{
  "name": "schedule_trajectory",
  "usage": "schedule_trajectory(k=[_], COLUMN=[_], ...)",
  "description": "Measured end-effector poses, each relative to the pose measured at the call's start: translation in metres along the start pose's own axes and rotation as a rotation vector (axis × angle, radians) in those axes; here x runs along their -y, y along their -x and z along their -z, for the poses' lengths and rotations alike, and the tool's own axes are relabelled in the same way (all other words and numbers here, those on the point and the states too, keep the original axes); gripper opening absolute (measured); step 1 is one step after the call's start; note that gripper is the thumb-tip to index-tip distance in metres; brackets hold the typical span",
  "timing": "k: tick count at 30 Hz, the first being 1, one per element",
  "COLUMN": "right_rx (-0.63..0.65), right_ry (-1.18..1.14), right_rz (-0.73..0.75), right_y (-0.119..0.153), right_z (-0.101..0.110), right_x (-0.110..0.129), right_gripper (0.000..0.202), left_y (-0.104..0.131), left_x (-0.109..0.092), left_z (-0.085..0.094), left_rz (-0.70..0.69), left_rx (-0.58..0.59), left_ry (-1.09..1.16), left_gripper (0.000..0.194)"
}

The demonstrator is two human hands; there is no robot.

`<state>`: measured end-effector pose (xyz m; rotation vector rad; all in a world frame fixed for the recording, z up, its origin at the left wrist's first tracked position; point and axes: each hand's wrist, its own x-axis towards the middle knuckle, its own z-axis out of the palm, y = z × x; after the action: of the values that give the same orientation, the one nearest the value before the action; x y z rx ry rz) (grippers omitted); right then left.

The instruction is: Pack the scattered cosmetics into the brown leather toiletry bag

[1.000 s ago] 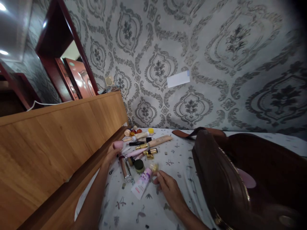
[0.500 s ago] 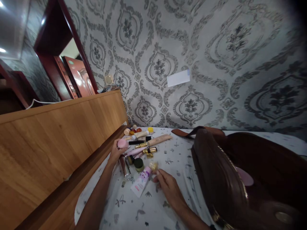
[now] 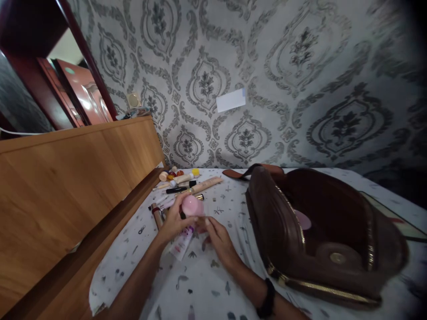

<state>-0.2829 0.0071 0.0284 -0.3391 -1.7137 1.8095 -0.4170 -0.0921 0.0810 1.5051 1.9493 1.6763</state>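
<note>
My left hand (image 3: 174, 222) is closed round a round pink container (image 3: 191, 205) above the patterned white sheet. Close beside it, my right hand (image 3: 218, 240) has its fingers bent together near the container's lower edge; whether they hold anything is hidden. Below the hands lies a white and purple tube (image 3: 183, 243), partly covered. A metallic brown tube (image 3: 156, 216) rests left of my left hand. Behind are a beige tube (image 3: 207, 183), a black tube (image 3: 176, 190) and a cream tube with a yellow cap (image 3: 183, 178).
A dark brown bag (image 3: 276, 240) stands open on the right, a pink round item (image 3: 302, 219) inside. Its brown strap (image 3: 233, 174) lies behind. A wooden headboard (image 3: 83, 178) runs along the left, and a patterned wall (image 3: 207, 129) rises at the back.
My left hand has carried the pink container rightward, over the other items, to beside my right hand. The view has shifted right, showing more of the bag.
</note>
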Motion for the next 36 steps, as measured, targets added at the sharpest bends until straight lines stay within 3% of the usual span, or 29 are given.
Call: schedule_trajectory(k=[5, 12, 19, 25, 29, 36], right_rx=[-0.009, 0.023, 0.055, 0.07, 0.106, -0.012], right_ry=[-0.168, -0.331, -0.356, -0.459, -0.552, -0.501], right_rz=[-0.037, -0.114, -0.112, -0.195, -0.214, -0.175], right_y=[-0.002, -0.003, -0.002, -0.002, -0.002, 0.0], right_z=[0.002, 0.002, 0.001, 0.0, 0.0, 0.003], right_x=[0.003, 0.003, 0.004, 0.009, 0.012, 0.011], right_gripper=[0.064, 0.061, 0.059, 0.065, 0.063, 0.062], left_y=[0.014, 0.02, 0.023, 0.025, 0.025, 0.025], left_x=[0.008, 0.015, 0.015, 0.011, 0.01, 0.013], left_z=[-0.018, -0.024, -0.025, -0.03, -0.03, -0.03], left_rz=[-0.084, -0.142, -0.035, 0.124, 0.109, 0.13], left_rx=[0.056, 0.049, -0.015, -0.031, -0.02, 0.036], left_ry=[-0.132, -0.142, -0.017, 0.201, 0.178, 0.247], left_gripper=[0.068, 0.056, 0.05, 0.063, 0.063, 0.073])
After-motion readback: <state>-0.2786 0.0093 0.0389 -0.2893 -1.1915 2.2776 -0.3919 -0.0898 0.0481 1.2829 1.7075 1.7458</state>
